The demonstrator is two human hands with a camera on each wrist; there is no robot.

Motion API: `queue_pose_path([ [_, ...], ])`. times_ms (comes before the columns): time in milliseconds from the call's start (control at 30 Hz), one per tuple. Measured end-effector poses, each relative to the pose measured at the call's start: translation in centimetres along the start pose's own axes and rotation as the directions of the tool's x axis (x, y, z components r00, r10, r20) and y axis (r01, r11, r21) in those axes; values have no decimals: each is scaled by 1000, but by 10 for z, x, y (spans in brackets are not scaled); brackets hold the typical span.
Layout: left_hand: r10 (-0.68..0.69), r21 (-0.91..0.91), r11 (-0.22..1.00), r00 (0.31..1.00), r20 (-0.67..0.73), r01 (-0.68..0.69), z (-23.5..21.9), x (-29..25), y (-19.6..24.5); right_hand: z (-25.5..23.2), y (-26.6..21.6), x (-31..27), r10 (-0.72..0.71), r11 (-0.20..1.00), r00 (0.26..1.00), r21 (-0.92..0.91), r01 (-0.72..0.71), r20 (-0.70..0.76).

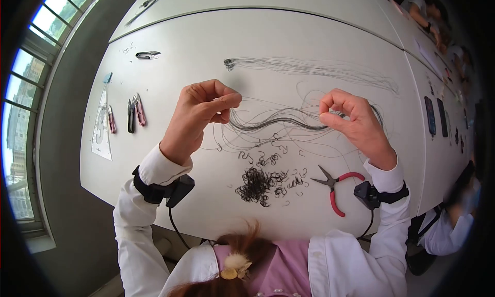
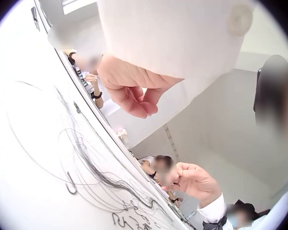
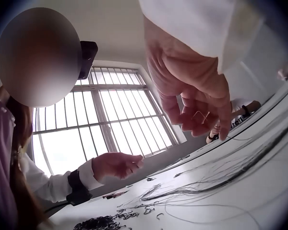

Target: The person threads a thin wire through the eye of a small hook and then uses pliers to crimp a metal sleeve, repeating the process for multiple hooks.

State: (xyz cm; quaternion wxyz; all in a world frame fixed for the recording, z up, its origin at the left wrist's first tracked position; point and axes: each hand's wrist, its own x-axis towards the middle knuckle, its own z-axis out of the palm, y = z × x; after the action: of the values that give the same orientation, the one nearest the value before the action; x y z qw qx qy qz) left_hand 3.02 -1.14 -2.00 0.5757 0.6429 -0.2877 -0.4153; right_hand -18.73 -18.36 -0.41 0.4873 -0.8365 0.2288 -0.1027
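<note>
My left hand (image 1: 198, 111) is raised over the white table, thumb and fingertips pinched together where a thin, clear line starts. That line runs faintly toward my right hand (image 1: 356, 119), whose thumb and forefinger also pinch. A small dark fish hook (image 2: 176, 184) shows at the right fingertips in the left wrist view. Below and between both hands lies a wavy bundle of dark lines (image 1: 278, 120), with loose strands looping around it. Nearer my body is a pile of black fish hooks (image 1: 258, 185), several scattered around its edge.
Red-handled pliers (image 1: 334, 183) lie open right of the hooks. Thread snips (image 1: 131, 115) and a clear set square (image 1: 102, 127) are at the left. Another pair of snips (image 1: 148, 55) lies farther back. Beyond the hands stretches a second line bundle (image 1: 309, 68). Other people sit at the far right.
</note>
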Motion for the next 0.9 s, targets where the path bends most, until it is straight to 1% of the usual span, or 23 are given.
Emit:
queue_pose_path([
  [33, -12, 38, 999, 999, -32, 13, -7, 9, -3, -10, 16, 0, 25, 995, 1000, 101, -24, -9],
  [67, -24, 75, 997, 998, -65, 29, -12, 17, -6, -22, 24, 0, 19, 994, 1000, 106, -17, -10],
  [100, -22, 80, 996, 997, -70, 27, -16, 23, -7, -34, 31, 0, 104, 964, 994, 249, -99, -11],
  [133, -39, 93, 994, 994, -100, 48, -19, 29, -8, -46, 39, 0, 187, 907, 982, 385, -174, 2],
  [167, -55, 105, 992, 990, -131, 69, -21, 34, -10, -60, 48, 0, 179, 907, 984, 387, -167, 4],
  [200, -51, 108, 992, 989, -138, 67, -23, 41, -13, -74, 57, -1, 230, 906, 973, 365, -216, 5],
  [233, -76, 106, 990, 985, -153, 93, -25, 46, -17, -86, 65, -2, 278, 903, 960, 340, -263, 5],
  [267, -102, 102, 987, 980, -168, 121, -27, 52, -20, -95, 73, -2, 270, 905, 963, 339, -258, 11],
  [333, -107, 89, 988, 971, -211, 129, -28, 62, -26, -109, 91, 1, 277, 961, 941, 76, -267, -193],
  [367, -115, 77, 988, 963, -244, 137, -28, 67, -28, -113, 100, 4, 231, 971, 936, 5, -239, -265],
  [400, -113, 75, 988, 961, -252, 136, -28, 71, -30, -117, 105, 6, 226, 973, 939, 3, -233, -259],
  [467, -99, 52, 992, 953, -286, 118, -29, 80, -34, -123, 110, 10, 141, 952, 904, -194, -235, -404],
  [500, -98, 50, 992, 951, -293, 118, -30, 84, -37, -127, 115, 12, 136, 953, 907, -196, -230, -399],
  [567, -86, 7, 996, 964, -252, 90, -30, 87, -39, -132, 123, 15, 28, 844, 912, -479, -241, -410],
  [600, -89, 7, 996, 963, -255, 94, -27, 88, -40, -129, 125, 14, 30, 845, 913, -477, -240, -406],
  [633, -88, 15, 995, 949, -303, 97, -24, 89, -41, -124, 123, 12, -139, 780, 900, -606, -157, -413],
  [667, -86, 24, 995, 933, -349, 101, -21, 89, -40, -117, 121, 11, -304, 686, 868, -722, -87, -393],
  [700, -92, 24, 994, 933, -348, 107, -21, 89, -39, -111, 114, 11, -299, 688, 870, -720, -89, -393],
  [767, -56, 28, 997, 951, -305, 68, -21, 87, -38, -98, 90, 12, -369, 665, 873, -747, 9, -318],
  [800, -60, 28, 997, 951, -303, 72, -21, 86, -36, -91, 80, 13, -365, 666, 875, -746, 6, -319],
  [867, -50, 61, 995, 946, -320, 74, -19, 86, -34, -77, 61, 15, -334, 706, 909, -705, 66, -250],
  [900, -53, 58, 995, 947, -318, 75, -20, 87, -35, -68, 52, 16, -331, 705, 910, -707, 63, -248],
])
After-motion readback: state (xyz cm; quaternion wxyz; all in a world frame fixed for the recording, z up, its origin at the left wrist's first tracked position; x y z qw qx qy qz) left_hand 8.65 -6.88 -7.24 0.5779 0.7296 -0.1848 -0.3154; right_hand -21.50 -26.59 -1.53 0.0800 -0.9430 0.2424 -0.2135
